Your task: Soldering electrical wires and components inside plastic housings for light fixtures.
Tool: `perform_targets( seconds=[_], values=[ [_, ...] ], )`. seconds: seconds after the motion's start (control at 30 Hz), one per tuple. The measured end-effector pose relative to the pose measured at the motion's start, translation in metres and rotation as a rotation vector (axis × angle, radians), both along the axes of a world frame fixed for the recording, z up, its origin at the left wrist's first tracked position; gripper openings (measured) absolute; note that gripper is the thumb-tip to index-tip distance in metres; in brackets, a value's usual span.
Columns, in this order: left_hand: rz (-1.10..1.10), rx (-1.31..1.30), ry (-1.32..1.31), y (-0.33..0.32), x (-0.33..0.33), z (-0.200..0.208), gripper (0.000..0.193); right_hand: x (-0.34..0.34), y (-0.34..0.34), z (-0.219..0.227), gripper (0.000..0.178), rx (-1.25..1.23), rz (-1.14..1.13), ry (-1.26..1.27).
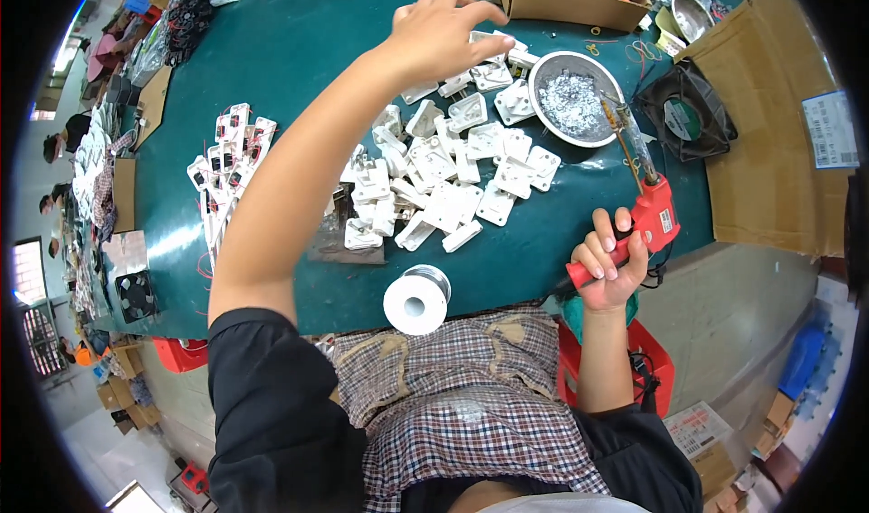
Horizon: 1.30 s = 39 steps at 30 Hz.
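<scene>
Clock is centred on the heap of white plastic parts, mid-bench on the green tabletop; 12 is the far side.

Left hand: at 12, arm stretched out from 7, over the far edge of the heap. Thumb and index parted, other fingers loosely bent — nothing seen between them. Can't tell whether it touches the parts below.

Right hand: at 4, off the near-right edge of the bench. Fingers wrapped around the grip of a red soldering gun, palm side turned up. Gun's metal barrel and brass-coloured tube point up toward 2, front end over the right rim of a round metal bowl. Contact with the rim: can't tell. Bowl sits at 2, just beside the heap, silvery bits inside.

Solder spool: between 6 and 7, near bench edge, white flange facing the person. Dark flat piece at 8, partly under the parts. At 9, a group of wired white parts — black bits, red leads. Black fan between 2 and 3, right of the bowl. Open cardboard box at 1.
</scene>
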<state>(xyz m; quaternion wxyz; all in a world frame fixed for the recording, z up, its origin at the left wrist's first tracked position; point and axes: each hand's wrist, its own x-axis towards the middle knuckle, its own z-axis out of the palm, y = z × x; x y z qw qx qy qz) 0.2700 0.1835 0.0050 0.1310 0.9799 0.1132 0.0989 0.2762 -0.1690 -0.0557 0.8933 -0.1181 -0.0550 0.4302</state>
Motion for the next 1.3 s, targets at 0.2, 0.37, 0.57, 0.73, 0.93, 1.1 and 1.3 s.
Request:
perform_targets(
  seconds=[0.2,0.37,0.57,0.73,0.93,1.1,1.3],
  values=[
    [0.030,-0.113,0.238,0.000,0.041,-0.030,0.041,-0.001,0.000,-0.002,0.020,0.017,0.003,0.016],
    [-0.210,-0.227,0.356,-0.005,0.007,-0.008,0.030,-0.001,-0.002,-0.001,0.016,0.023,-0.003,0.001],
    [-0.336,-0.199,0.276,-0.037,-0.034,0.008,0.027,0.000,-0.001,0.000,0.017,0.004,0.003,-0.004],
    [-0.401,-0.183,0.153,-0.052,-0.050,0.006,0.029,0.001,0.004,-0.001,0.019,-0.006,0.020,-0.007],
    [-0.386,-0.207,0.254,-0.075,-0.071,0.021,0.033,0.001,0.005,-0.001,0.018,0.016,0.026,0.002],
    [-0.399,-0.095,-0.052,-0.086,-0.106,0.011,0.020,0.003,-0.002,-0.002,0.019,0.028,0.006,-0.034],
    [-0.134,-0.209,-0.334,-0.075,-0.194,0.053,0.017,0.005,-0.001,-0.003,0.020,0.012,0.009,-0.042]
  ],
)
